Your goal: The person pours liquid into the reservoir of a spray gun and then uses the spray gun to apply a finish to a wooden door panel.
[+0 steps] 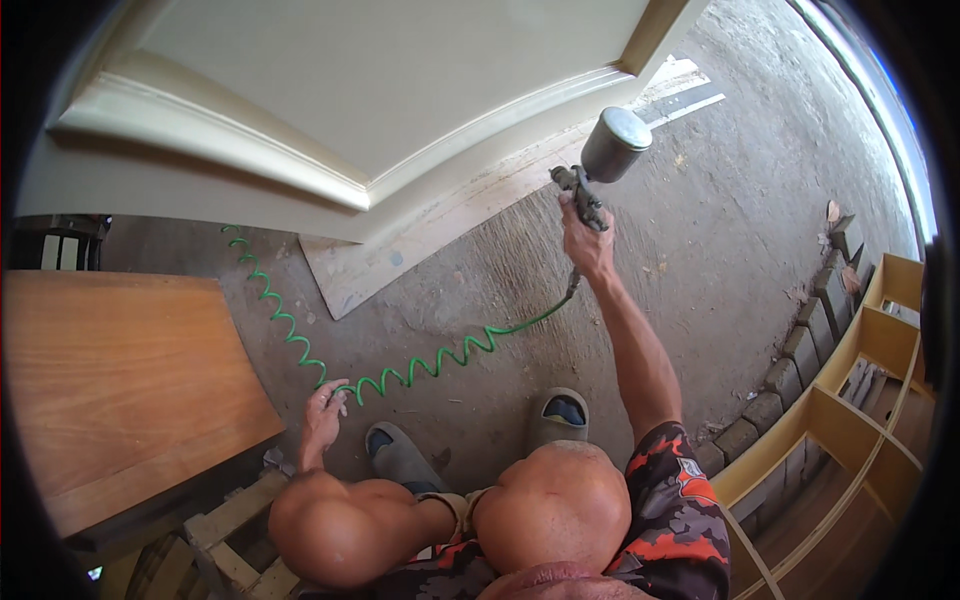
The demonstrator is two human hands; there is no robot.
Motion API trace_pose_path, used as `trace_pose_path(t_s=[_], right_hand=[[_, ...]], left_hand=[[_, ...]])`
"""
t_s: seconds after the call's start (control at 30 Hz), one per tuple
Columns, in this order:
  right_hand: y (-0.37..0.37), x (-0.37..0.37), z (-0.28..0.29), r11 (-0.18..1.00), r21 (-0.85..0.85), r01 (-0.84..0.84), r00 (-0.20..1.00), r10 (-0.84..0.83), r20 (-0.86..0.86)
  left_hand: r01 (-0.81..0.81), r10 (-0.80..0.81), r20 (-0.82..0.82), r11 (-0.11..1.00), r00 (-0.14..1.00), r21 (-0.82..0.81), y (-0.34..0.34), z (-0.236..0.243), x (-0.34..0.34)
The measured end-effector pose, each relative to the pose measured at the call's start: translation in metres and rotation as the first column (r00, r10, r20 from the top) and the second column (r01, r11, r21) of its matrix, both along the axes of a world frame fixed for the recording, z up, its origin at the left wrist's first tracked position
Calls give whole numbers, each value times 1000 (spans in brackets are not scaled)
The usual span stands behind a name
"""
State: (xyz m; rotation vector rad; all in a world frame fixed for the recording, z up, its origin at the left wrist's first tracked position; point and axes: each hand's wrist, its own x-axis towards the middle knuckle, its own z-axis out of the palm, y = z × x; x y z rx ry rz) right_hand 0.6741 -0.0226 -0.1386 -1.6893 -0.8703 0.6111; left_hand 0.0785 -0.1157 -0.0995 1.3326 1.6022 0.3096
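Note:
In my right hand [588,240] is a paint spray gun [580,192], gripped by its handle and held out ahead of me. A round metal paint cup [613,147] tops the gun, tilted to the right. Its nozzle end points left toward a large cream-white panelled door [290,80] with raised moulding. From the handle runs a green coiled air hose [425,365], sagging across to my left hand [322,415]. The fingers of that hand are closed round the hose near my left knee. Beyond it the hose continues up and left toward the door's lower edge.
A pale board [370,265] lies on the concrete floor [480,260] under the door. To the left is a brown wooden panel [130,380] above a wooden pallet [235,525]. Grey bricks [785,380] and a yellowish wooden frame [840,430] line the right. My shod feet [560,412] are below.

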Motion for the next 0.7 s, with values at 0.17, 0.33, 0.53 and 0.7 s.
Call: trace_pose_path(t_s=[0.17, 0.33, 0.53, 0.7], right_hand=[[-6, -72, 3, 997, -19, -79, 996, 78, -53], [-13, -134, 7, 981, -103, -163, 976, 145, -161], [-19, -206, 16, 954, -78, -289, 951, 277, -134], [-26, -251, 21, 936, -25, -351, 919, 339, -203]], left_hand=[[-116, 116, 102, 993, 988, -11, -10, -8, -44], [-149, 151, 54, 988, 987, -39, -12, 6, -56], [-174, 174, 27, 984, 984, -29, -24, 10, -85], [-172, 172, -26, 985, 985, -3, -32, 13, -89]])
